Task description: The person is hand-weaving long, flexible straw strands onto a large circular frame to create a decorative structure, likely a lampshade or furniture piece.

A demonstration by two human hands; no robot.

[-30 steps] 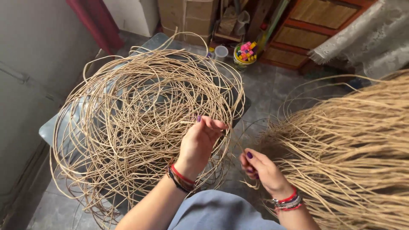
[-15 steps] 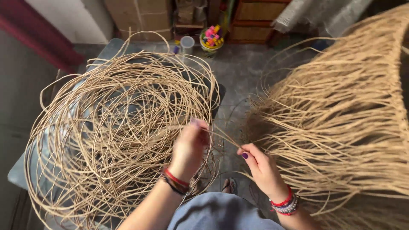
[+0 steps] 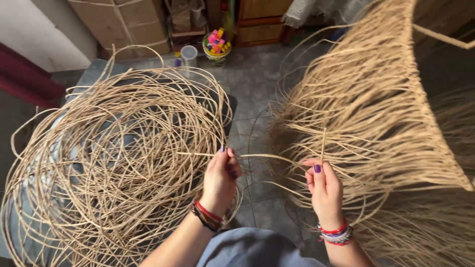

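A single thin rattan strand (image 3: 267,157) is stretched almost level between the two hands, just above a grey tiled floor (image 3: 257,94). The left hand (image 3: 220,178) is seen from the back; its fingers are curled closed and the strand is pinched near the thumb and forefinger, with one free end running on leftward over a large loose coil of rattan cane (image 3: 114,163). The coil is spread wide in tangled loops on a dark flat surface whose kind cannot be told. Red and black bracelets are worn on the left wrist.

The right hand (image 3: 324,185) is held with the thumb, its nail painted purple, pressed against bent fingers, and the other end of the strand is gripped there; a short piece is turned up and stands nearly upright above the fingers. Red and beaded bracelets are worn on this wrist too. Just beside and behind the right hand, a dense hanging fringe of rattan strands (image 3: 386,113) is spread. Farther back, a small bucket of bright coloured pieces (image 3: 216,45) and cardboard boxes (image 3: 123,22) are seen.
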